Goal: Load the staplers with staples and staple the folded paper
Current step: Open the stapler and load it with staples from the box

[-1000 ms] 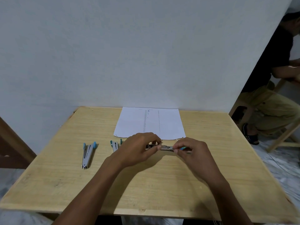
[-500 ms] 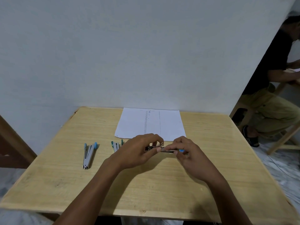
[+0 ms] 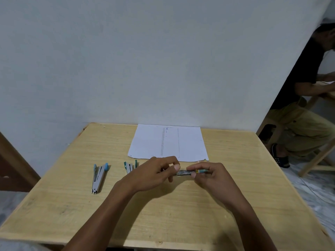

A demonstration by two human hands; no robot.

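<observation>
Three staplers lie in a row: an open stapler point(image 3: 98, 175) at nine o'clock on the table point(image 3: 72, 205), a second stapler point(image 3: 129, 166) just right of it (half hidden behind a hand), and a third stapler point(image 3: 184, 173) near the centre, held between both hands. One sheet of paper point(image 3: 168, 142) lies at twelve o'clock. Two hands: the left hand point(image 3: 154, 173) and the right hand point(image 3: 212, 176). One table. One other person point(image 3: 299, 124) sits at three o'clock, beyond the table.
</observation>
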